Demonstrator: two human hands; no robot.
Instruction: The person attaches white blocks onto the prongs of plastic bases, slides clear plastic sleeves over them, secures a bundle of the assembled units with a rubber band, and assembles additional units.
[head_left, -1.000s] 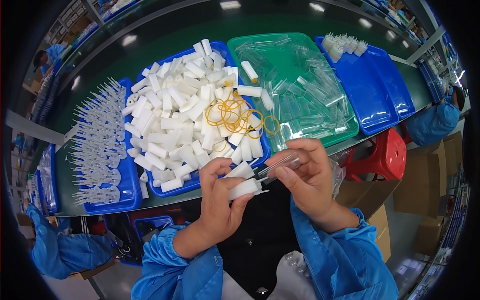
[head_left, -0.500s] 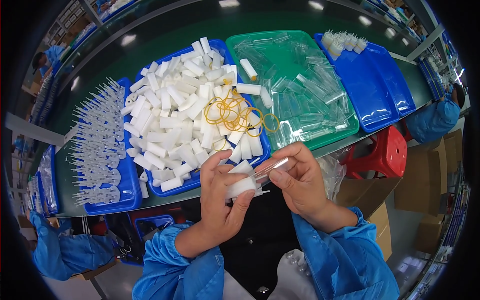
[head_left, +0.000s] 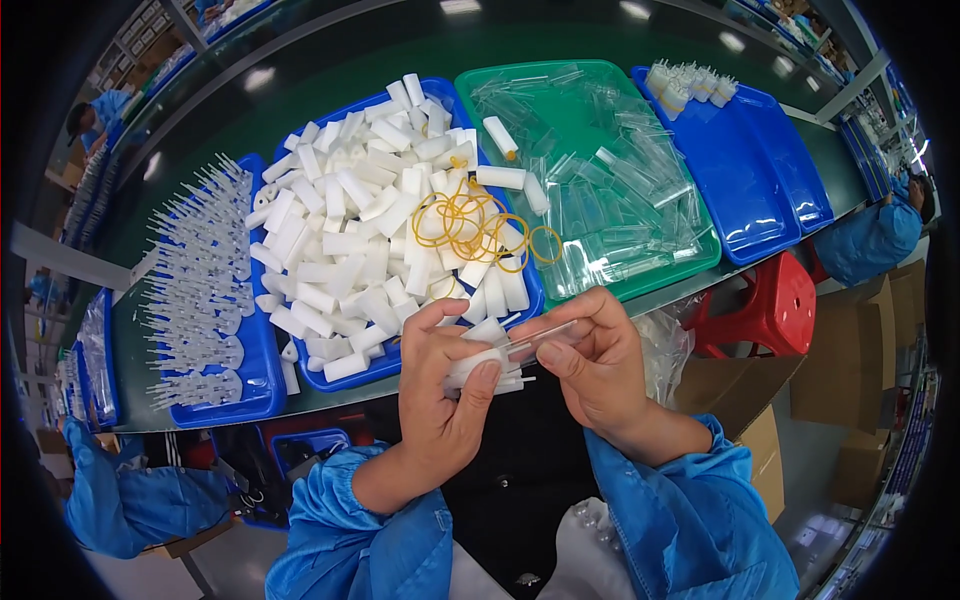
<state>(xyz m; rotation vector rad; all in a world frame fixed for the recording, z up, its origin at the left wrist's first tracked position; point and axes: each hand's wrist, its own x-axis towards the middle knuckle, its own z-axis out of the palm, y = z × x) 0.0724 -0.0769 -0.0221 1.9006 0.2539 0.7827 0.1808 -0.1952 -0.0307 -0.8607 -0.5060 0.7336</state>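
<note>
My left hand (head_left: pixel 432 405) is closed around a small bunch of white cylindrical pieces (head_left: pixel 477 368), thin pale tips sticking out on the right side. Between the thumb and fingers of my right hand (head_left: pixel 608 372) is a clear plastic tube (head_left: pixel 548 338). The tube's left end meets one of the tips; whether it is slipped over the tip cannot be made out. Just beyond my hands, a blue tray (head_left: pixel 535 290) is heaped with white foam-like cylinders (head_left: pixel 345 245). A tangle of yellow rubber bands (head_left: pixel 470 225) lies on the heap's right side.
To the right, a green tray (head_left: pixel 625 82) holds clear tubes (head_left: pixel 640 170). Farther right, a blue tray (head_left: pixel 740 190) has bundled white pieces (head_left: pixel 690 85) at its far end. A left blue tray (head_left: pixel 262 375) carries rows of thin-tipped white pieces (head_left: pixel 195 300). A red stool (head_left: pixel 770 305) and cartons (head_left: pixel 840 350) stand right.
My right fingers have shifted slightly on the clear tube, and its angle has changed a little. The left hand keeps its hold on the white pieces; the trays look the same.
</note>
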